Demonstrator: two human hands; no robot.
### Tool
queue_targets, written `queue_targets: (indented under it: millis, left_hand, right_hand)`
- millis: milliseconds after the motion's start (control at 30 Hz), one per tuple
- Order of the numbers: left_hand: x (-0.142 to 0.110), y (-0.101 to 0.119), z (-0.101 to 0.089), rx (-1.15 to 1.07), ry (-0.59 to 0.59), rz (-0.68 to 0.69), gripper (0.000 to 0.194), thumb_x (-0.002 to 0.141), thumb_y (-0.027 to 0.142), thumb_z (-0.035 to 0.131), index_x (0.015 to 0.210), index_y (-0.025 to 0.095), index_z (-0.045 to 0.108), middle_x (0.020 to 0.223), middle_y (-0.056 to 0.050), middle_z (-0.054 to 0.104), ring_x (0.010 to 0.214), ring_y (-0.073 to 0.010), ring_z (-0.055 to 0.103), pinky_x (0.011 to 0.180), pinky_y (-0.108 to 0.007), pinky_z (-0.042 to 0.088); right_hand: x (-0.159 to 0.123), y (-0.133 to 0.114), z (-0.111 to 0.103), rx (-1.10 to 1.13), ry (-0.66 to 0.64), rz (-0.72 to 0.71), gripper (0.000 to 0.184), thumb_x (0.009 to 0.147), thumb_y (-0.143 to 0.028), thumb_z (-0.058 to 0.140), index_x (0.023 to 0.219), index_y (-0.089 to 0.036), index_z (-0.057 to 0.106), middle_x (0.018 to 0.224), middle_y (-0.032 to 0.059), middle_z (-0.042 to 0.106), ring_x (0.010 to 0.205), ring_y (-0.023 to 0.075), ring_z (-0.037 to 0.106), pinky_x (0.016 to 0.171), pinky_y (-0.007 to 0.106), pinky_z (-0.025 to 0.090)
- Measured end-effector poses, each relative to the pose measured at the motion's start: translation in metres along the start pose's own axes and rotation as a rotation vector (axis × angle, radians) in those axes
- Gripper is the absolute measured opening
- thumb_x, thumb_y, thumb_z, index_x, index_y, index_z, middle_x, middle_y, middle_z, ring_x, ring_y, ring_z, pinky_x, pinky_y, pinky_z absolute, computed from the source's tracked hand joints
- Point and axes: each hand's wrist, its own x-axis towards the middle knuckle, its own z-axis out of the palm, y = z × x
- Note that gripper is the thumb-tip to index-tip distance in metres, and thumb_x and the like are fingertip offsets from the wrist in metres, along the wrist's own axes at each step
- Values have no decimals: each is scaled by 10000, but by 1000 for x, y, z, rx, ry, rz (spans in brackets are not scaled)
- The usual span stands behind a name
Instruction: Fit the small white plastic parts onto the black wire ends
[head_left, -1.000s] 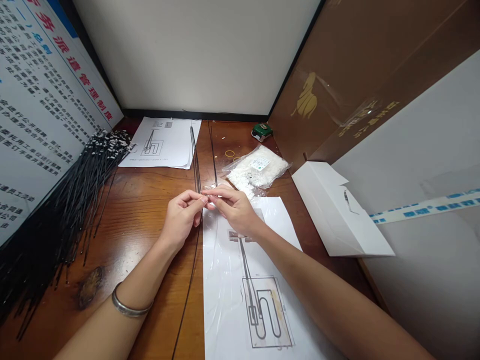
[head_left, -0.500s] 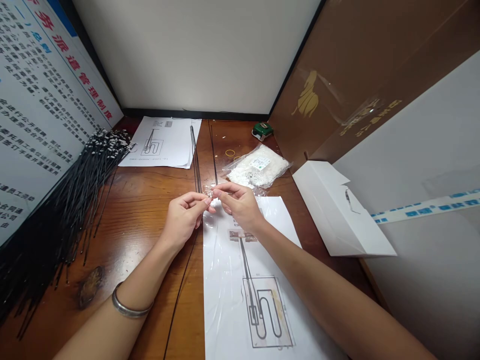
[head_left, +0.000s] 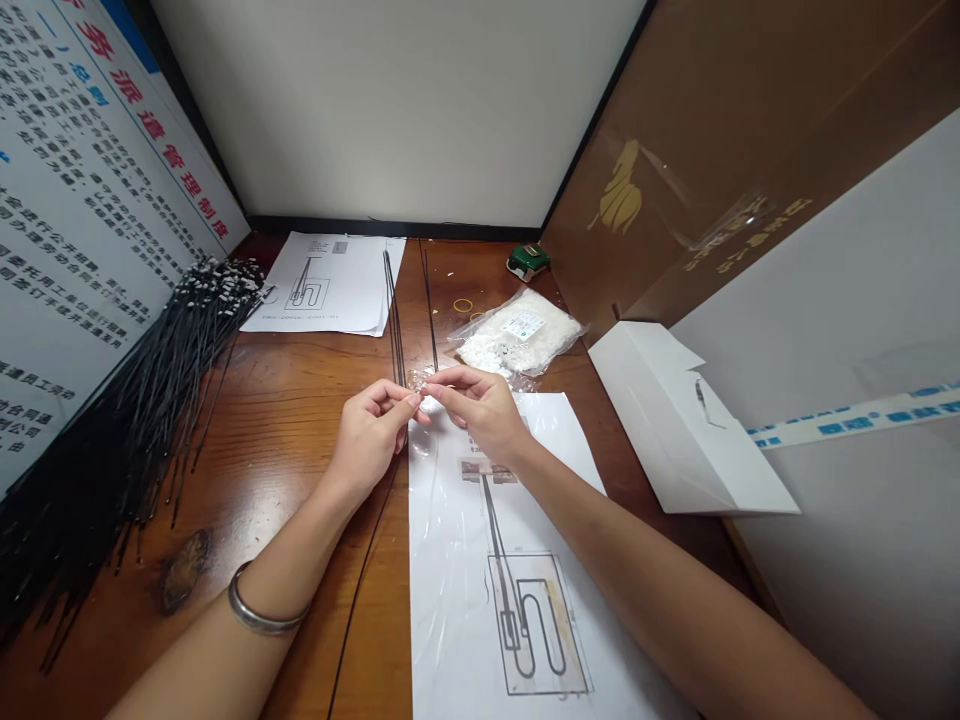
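My left hand (head_left: 375, 428) is closed in a pinch, with thin black wires (head_left: 395, 320) running up the table from its fingers. Its fingertips meet those of my right hand (head_left: 480, 408), which also pinches something too small to make out. Another black wire (head_left: 430, 310) stretches away behind the fingers. Just past my right hand lies a clear plastic bag of small white parts (head_left: 517, 335). Under both hands is a plastic-covered drawing sheet (head_left: 450, 600) showing a looped wire diagram.
A large bundle of black wires with white ends (head_left: 172, 370) lies at the left, against a printed board (head_left: 97, 250). Printed sheets (head_left: 322, 290), a rubber band (head_left: 463, 305) and a green tape measure (head_left: 528, 262) are farther back. A folded white card box (head_left: 675, 430) stands right.
Both hands stay together at nearly the same spot, with only slight finger movement. The whole view has shifted a little.
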Motion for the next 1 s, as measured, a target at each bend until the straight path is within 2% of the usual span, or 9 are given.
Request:
queue_targets:
  millis: [267,467,1000]
  left_hand:
    - [1,-2,2,38,-8,34,179,730,306,680,687,153,597,588,3,628,408,-61,377,404,-206,287]
    - [0,-5,1,98,-23,80,142,758,292,660,712,164,619,602,5,629,458,-81,442,445,-220,312]
    - [-1,-7,-1,125,-27,89,136,794,285,642,732,168,610,632,0,626,534,-96,517,488,-219,355]
  right_hand:
    - [-1,0,1,-44,20,-17,191,694,-356,739,752,-180,694,707,6,613,573,85,502,435,222,331]
    - [-1,0,0,-44,14,-11,205,681,-358,746,745,-174,680,686,-1,597,566,86,503,446,223,346]
    - [-2,-1,-1,-32,10,27,236,663,-377,767,738,-173,676,622,-16,569,534,81,485,442,227,334]
